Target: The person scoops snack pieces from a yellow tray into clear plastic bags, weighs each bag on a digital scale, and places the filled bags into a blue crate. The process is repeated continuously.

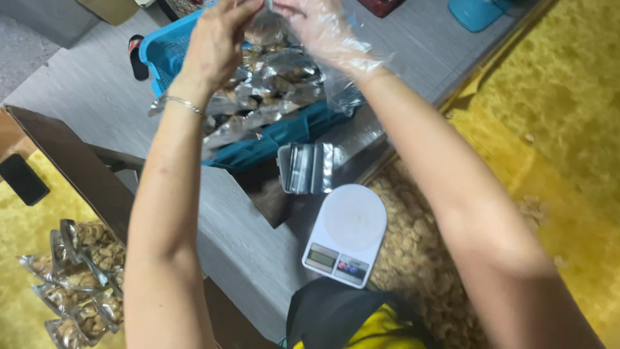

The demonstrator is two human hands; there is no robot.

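Raising both hands above the blue basket full of silver pouches. Left hand bare, right hand wearing a clear glove, fingers pinching together something at the top edge, hard to tell what. White scale sitting below on the worktop.

basket under left hand: bright blue, lattice wall | pouches below both hands: silver foil | scale below right hand: white | cloth right of it: yellow, textured
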